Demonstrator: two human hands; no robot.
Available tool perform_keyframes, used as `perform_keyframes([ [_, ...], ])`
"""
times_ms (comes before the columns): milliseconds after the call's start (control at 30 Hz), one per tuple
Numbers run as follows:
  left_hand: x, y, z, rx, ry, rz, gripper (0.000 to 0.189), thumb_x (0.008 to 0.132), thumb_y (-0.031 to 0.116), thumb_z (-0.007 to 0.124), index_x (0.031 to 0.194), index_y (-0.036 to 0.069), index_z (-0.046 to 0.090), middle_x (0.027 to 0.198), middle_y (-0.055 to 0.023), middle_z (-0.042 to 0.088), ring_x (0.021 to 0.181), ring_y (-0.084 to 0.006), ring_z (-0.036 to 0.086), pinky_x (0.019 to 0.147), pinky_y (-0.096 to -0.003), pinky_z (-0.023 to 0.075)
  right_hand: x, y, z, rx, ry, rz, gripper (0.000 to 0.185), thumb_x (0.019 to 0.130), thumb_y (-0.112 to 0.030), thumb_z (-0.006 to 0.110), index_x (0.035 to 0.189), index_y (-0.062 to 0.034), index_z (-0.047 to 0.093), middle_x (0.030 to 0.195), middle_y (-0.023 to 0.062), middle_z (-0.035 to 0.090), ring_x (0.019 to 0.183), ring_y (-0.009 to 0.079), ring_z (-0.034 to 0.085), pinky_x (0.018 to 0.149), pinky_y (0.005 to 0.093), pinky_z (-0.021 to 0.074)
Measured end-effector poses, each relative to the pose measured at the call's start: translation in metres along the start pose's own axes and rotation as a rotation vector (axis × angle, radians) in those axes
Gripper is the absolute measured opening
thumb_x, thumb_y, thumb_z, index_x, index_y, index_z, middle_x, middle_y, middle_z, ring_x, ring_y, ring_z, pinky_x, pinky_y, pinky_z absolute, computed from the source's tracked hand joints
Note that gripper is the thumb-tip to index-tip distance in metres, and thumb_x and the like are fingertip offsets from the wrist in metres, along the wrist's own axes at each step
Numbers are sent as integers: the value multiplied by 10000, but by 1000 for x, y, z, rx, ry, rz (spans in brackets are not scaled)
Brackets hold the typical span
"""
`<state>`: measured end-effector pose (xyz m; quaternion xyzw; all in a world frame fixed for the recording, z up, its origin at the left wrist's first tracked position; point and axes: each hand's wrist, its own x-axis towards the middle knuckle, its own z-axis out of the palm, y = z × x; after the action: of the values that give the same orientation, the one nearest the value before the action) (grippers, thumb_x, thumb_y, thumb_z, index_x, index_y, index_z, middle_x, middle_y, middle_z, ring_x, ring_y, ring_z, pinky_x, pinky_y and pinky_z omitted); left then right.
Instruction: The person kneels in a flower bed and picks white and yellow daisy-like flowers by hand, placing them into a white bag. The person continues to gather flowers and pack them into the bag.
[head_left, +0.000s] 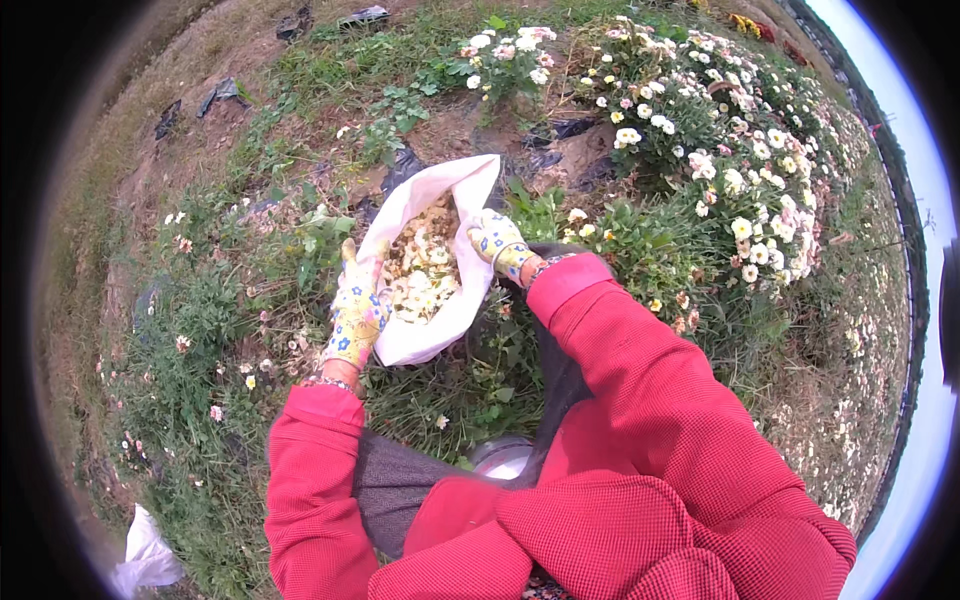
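Observation:
A white woven sack (478, 289) stands with its mouth wide, and loose cream-white flower heads (424, 281) with some browned petals lie inside. My left hand (358, 307), in a yellow floral-print glove, is at the sack's left rim, thumb at the rim and fingers partly hidden by the cloth. My right hand (499, 240), in a matching glove, grips the right rim with its fingers curled over the fabric.
White chrysanthemum bushes (757, 187) grow at the right, and a smaller one (510, 56) beyond the sack. Torn black plastic film (405, 169) lies on the soil. A pale container (506, 459) sits between my legs; another white sack (146, 555) lies at the lower left.

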<state>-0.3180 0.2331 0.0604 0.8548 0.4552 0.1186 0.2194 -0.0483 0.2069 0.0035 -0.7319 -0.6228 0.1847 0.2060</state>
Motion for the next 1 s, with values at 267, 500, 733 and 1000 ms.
perform_keyframes([
  [267, -59, -30, 19, -23, 65, -99, 549, 707, -100, 461, 1187, 114, 621, 1393, -288, 384, 1203, -433, 467, 1020, -382, 404, -167, -52, 0, 185, 28, 72, 283, 875, -227, 518, 1076, -36, 577, 885, 189, 648, 799, 347, 641, 700, 431, 513],
  [500, -80, 16, 3, -133, 38, 22, 594, 736, -71, 459, 1326, -3, 470, 1268, -240, 538, 1143, -375, 540, 991, -384, 415, -227, -51, -21, 306, 120, 89, 370, 818, -165, 565, 1170, -52, 545, 820, 188, 652, 759, 356, 647, 665, 451, 513],
  [733, -37, 72, -85, -720, 39, -56, 614, 711, -62, 371, 1314, -63, 487, 1275, -163, 561, 1028, -148, 571, 873, -230, 430, -237, -76, -82, 464, 364, 82, 283, 904, -259, 536, 1098, -54, 541, 941, 198, 608, 883, 402, 591, 735, 482, 464],
  [1000, -34, 128, -91, -1090, 189, -205, 579, 749, -39, 376, 1302, 18, 535, 846, -27, 616, 479, -58, 457, 409, -205, 370, -261, -78, -140, 452, 94, 88, 379, 885, -305, 555, 1176, -74, 482, 973, 207, 605, 926, 396, 603, 758, 475, 473],
])
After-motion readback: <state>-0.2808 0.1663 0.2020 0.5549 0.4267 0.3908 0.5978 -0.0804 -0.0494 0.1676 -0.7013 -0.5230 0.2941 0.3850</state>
